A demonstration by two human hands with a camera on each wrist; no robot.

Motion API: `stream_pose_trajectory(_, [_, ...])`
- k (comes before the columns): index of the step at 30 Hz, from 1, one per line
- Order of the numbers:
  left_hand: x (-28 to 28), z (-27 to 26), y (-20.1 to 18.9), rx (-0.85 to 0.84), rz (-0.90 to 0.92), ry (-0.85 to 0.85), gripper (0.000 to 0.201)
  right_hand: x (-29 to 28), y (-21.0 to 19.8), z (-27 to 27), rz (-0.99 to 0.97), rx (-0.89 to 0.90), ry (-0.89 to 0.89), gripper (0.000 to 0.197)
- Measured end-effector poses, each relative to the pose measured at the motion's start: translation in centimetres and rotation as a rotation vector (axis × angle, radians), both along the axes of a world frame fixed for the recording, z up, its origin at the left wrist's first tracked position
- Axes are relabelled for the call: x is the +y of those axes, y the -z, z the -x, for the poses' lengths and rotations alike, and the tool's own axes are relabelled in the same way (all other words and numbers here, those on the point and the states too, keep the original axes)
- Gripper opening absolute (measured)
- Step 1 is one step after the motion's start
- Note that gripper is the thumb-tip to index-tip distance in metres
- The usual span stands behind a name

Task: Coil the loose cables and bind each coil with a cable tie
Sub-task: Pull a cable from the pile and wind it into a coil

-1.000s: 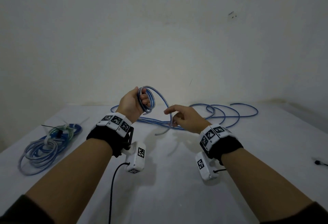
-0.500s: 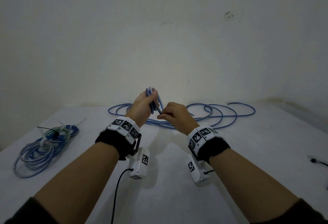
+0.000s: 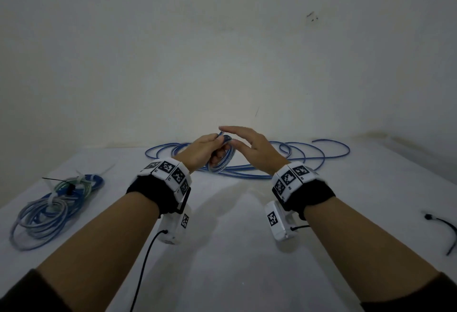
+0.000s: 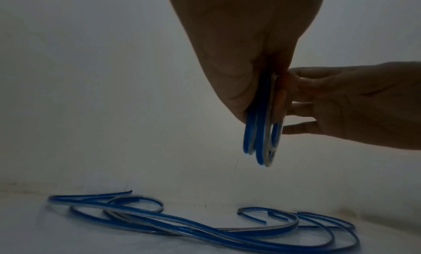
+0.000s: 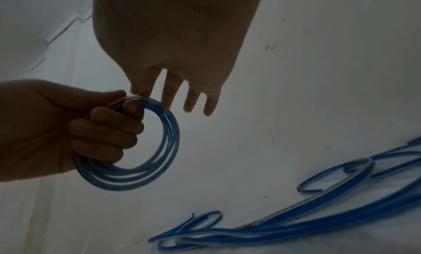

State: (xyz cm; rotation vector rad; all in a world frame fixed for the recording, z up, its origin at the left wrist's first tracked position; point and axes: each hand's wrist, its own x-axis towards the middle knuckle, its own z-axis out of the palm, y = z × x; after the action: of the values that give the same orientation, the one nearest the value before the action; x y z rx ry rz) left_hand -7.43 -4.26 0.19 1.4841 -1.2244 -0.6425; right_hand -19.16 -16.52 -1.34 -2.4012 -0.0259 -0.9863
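My left hand (image 3: 210, 147) grips a small coil of blue cable (image 3: 222, 161) above the far middle of the white table (image 3: 235, 250). In the right wrist view its fingers (image 5: 109, 130) curl through the coil (image 5: 169, 140). My right hand (image 3: 247, 141) hovers beside the coil with its fingers straight. Its fingertips (image 5: 139, 90) touch the top of the loops. In the left wrist view the coil (image 4: 261, 140) hangs edge-on, with the right hand's fingers (image 4: 303, 106) against it. The rest of the blue cable (image 3: 309, 156) lies loose on the table behind my hands.
Bound cable coils (image 3: 57, 203) with white ties lie at the table's left edge. A black cable tie (image 3: 442, 225) lies at the right edge. A pale wall stands just behind the table. Loose cable ends (image 5: 309, 187) curl on the surface.
Both hands have dropped lower and the coil now hangs below the left hand. The right hand went from pinching cable near the coil to straight fingers on top of it.
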Motion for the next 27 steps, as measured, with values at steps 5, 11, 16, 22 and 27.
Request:
stream_pose_trajectory(5, [-0.8, 1.0, -0.3, 0.008, -0.005, 0.082, 0.032, -0.2, -0.4, 1.4, -0.208, 0.027, -0.043, 0.023])
stream_pose_trajectory(11, [-3.3, 3.5, -0.1, -0.075, 0.062, -0.046, 0.026, -0.8, -0.4, 4.2, -0.369, -0.066, 0.052, 0.005])
stream_pose_trajectory(16, [-6.2, 7.4, 0.3, 0.017, 0.126, 0.025, 0.021, -2.8, -0.1, 8.1, -0.461, -0.167, 0.193, 0.012])
stream_pose_trajectory(22, [-10.1, 13.5, 1.3, 0.101, 0.079, 0.151, 0.025, -4.8, -0.1, 15.5, -0.581, -0.059, 0.284, 0.01])
stream_pose_trajectory(27, [-12.9, 18.1, 2.7, 0.091, 0.029, 0.224, 0.026, -8.2, 0.0, 23.2, -0.668, 0.241, 0.542, 0.025])
